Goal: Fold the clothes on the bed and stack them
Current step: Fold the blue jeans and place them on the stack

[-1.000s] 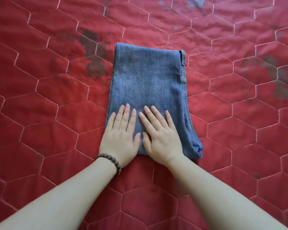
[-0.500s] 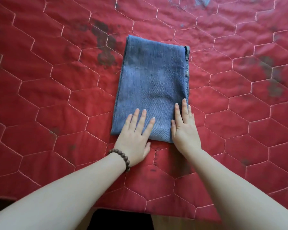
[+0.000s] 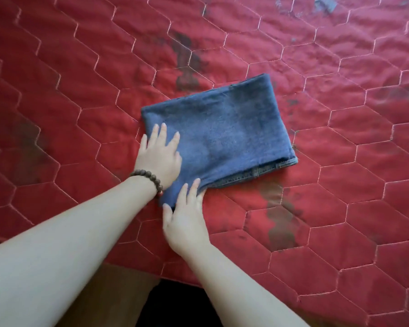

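A pair of blue jeans [image 3: 224, 135], folded into a flat rectangle, lies on the red quilted bed [image 3: 80, 90]. Its long side runs slantwise, with the waistband seam along the near right edge. My left hand [image 3: 159, 154], with a bead bracelet on the wrist, presses flat on the jeans' left end with straight fingers. My right hand [image 3: 185, 213] lies flat at the near left corner, its fingertips touching the jeans' edge. No other garment is in view.
The quilt has hexagon stitching and dark worn patches [image 3: 187, 64]. The bed's front edge [image 3: 198, 283] runs just below my forearms, with dark floor beyond it.
The folded jeans have turned about a quarter turn clockwise and now lie slantwise. My left hand stayed on the jeans' end, and my right hand moved from the right side to the near corner.
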`<state>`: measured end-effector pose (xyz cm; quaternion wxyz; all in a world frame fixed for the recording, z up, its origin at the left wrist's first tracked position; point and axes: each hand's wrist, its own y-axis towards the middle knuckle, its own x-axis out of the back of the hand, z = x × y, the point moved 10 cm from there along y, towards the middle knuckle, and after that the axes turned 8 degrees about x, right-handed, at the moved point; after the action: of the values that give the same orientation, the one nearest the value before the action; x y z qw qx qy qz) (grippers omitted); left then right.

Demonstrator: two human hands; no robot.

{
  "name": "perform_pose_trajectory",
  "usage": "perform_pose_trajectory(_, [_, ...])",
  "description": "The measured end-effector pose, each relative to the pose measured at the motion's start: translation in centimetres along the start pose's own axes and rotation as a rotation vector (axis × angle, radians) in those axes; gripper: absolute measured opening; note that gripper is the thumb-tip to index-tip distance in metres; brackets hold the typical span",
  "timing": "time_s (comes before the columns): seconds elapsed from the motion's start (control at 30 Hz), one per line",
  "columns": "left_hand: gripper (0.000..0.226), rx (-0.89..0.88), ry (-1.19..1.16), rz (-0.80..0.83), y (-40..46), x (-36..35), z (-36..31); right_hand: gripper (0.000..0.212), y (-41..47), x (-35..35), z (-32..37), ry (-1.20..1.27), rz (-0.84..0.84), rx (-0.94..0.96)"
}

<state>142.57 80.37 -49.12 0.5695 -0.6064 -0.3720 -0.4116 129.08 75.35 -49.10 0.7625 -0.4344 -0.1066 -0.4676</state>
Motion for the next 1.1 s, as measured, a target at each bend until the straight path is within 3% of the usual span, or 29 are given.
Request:
perform_pose_trajectory(0.07, [0.056, 0.061, -0.072, -0.003, 0.6, -0.3, 0.8, 0.044, 0.2, 2.3, 1.0, -0.008, -0.029, 0.057])
perform_pose_trajectory(0.13, [0.058, 0.092, -0.109, -0.012, 0.6, -1.3, 1.1, 0.016, 0.5, 7.4, 1.2, -0.171, -0.302, 0.101])
perform_pose_trajectory(0.2, [0.06, 0.101, -0.108, -0.07, 0.2, -2.0, 1.0, 0.016, 1.9, 10.9, 1.5, -0.342, -0.519, 0.195])
perform_pose_trajectory(0.23, [0.06, 0.109, -0.108, -0.106, 0.0, -2.2, 0.9, 0.027, 3.4, 11.3, 1.4, -0.378, -0.5, 0.237])
perform_pose_trajectory(0.3, [0.06, 0.124, -0.127, -0.166, -0.2, -2.2, 0.9, 0.048, 7.4, 9.8, 0.9, -0.448, -0.304, 0.317])
perform_pose_trajectory(0.4, [0.062, 0.127, -0.158, -0.217, -0.1, -2.2, 1.1, 0.055, 10.8, 8.3, -0.3, -0.677, -0.16, 0.438])
perform_pose_trajectory(0.47, [0.065, 0.114, -0.176, -0.218, 0.1, -2.4, 1.2, 0.057, 10.9, 10.4, -3.0, -0.767, -0.196, 0.43])
perform_pose_trajectory(0.6, [0.082, 0.091, -0.171, -0.166, 0.3, -2.9, 1.2, 0.06, 9.3, 18.2, -11.4, -0.832, -0.314, 0.181])
perform_pose_trajectory(0.7, [0.096, 0.099, -0.167, -0.147, 0.4, -3.1, 1.2, 0.062, 9.0, 19.1, -11.2, -0.809, -0.383, 0.061])
perform_pose_trajectory(0.8, [0.101, 0.107, -0.16, -0.159, 0.4, -3.0, 1.3, 0.059, 10.5, 15.4, -4.7, -0.716, -0.435, 0.274])
perform_pose_trajectory(0.87, [0.101, 0.11, -0.174, -0.171, 0.5, -2.9, 1.3, 0.055, 12.3, 11.6, 0.2, -0.701, -0.326, 0.509])
perform_pose_trajectory(0.93, [0.103, 0.116, -0.183, -0.179, 0.4, -2.9, 1.4, 0.054, 14.0, 10.3, 2.0, -0.74, -0.257, 0.6])
perform_pose_trajectory(1.1, [0.105, 0.111, -0.152, -0.188, 0.5, -3.1, 1.4, 0.057, 13.9, 18.9, -7.6, -0.794, -0.395, 0.3])
